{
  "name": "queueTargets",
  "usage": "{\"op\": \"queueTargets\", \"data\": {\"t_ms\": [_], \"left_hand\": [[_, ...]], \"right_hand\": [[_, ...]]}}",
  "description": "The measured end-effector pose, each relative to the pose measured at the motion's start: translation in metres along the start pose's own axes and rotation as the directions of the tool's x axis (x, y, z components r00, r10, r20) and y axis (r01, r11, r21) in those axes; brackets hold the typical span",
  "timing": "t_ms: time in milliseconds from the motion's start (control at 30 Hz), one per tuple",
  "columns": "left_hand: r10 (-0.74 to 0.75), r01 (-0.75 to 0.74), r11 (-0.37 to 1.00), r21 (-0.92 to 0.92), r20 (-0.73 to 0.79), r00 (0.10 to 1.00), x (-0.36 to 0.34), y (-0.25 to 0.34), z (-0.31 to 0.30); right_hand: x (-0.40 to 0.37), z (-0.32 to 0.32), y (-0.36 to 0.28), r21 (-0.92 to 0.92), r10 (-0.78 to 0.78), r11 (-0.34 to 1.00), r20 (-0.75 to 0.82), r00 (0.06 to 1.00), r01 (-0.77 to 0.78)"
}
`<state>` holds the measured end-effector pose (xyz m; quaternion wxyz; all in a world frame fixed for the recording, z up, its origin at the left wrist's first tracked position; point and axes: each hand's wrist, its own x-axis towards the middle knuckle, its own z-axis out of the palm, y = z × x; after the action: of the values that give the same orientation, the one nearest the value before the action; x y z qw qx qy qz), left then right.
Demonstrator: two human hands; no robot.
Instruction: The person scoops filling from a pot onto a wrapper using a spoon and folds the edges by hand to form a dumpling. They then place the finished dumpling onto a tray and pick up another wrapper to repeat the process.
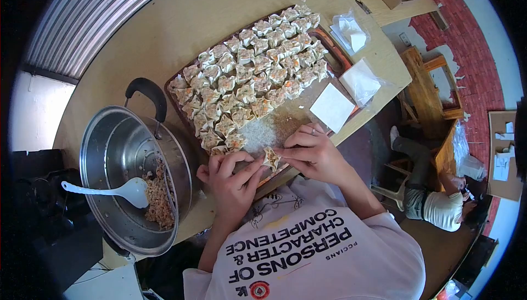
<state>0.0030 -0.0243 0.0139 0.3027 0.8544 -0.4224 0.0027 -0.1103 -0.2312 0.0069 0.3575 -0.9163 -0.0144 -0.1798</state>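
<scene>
My left hand (233,182) and my right hand (315,154) pinch a small open-topped dumpling (271,159) between them, its wrapper gathered around filling. It is at the near edge of a wooden tray (263,129), whose floor is dusted with white powder. Rows of finished dumplings (241,80) fill much of that tray, the nearest of them just beyond my left fingers. A stack of square white wrappers (332,107) lies by the tray's right side, beyond my right hand. To the left, a large steel pot (115,135) holds ground filling (159,206) and a white ladle (132,191).
More wrappers in clear plastic (361,82) lie at the tray's right, with another plastic bag (349,32) farther back. The pot's black handle (147,94) rises beside the tray. A person (439,209) sits off to the right, near wooden furniture (431,85).
</scene>
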Motion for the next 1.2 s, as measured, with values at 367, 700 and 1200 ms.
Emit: {"op": "queueTargets", "data": {"t_ms": [367, 700, 1200], "left_hand": [[0.038, -0.038, 0.999, -0.002, 0.007, 0.999, 0.003, -0.005, 0.002], [0.049, -0.049, 0.999, -0.014, -0.002, 0.999, 0.001, -0.008, 0.004], [0.154, -0.164, 0.976, 0.144, 0.079, 0.985, 0.020, 0.007, -0.002]], "right_hand": [[0.000, 0.003, 0.003, -0.021, -0.038, 0.999, 0.004, 0.999, 0.038], [0.000, 0.001, 0.011, -0.004, -0.015, 1.000, -0.017, 1.000, 0.015], [-0.021, 0.003, -0.024, -0.294, 0.163, 0.932, -0.178, 0.970, -0.210]]}}
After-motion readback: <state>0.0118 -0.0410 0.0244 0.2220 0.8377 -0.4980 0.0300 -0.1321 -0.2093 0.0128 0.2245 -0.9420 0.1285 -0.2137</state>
